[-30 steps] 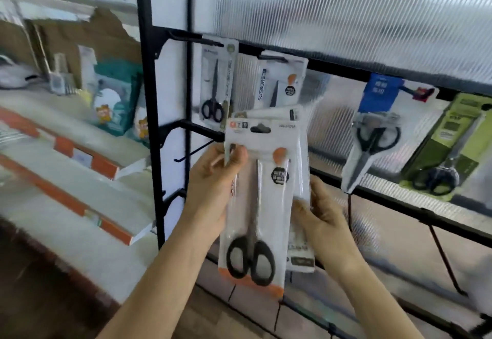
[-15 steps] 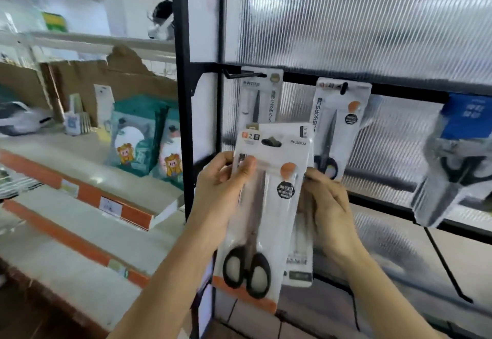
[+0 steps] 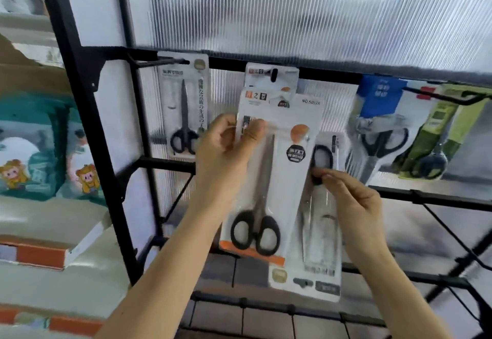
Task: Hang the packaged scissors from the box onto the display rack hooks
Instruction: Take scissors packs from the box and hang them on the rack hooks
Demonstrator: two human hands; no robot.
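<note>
The black display rack (image 3: 82, 115) carries hung packs along its top bar. The front scissors pack (image 3: 277, 179) is upright in front of the rack, hang hole topmost, likely so it can slide onto a hook. A second pack (image 3: 319, 253) sits behind it, lower right, probably next in line. The left hand (image 3: 226, 152) grips the front pack's upper edge; the right hand (image 3: 354, 203) pinches the second. The hook (image 3: 274, 75) above already bears a pack

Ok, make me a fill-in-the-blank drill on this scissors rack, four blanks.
The left hand grips a pack whose scissors have ___ handles.
The strip along its bottom edge is ___.
The right hand pinches a second pack, which lies ___ the first.
The hung pack left of the green one has a ___ top.
Missing: black; orange; behind; blue.
</note>
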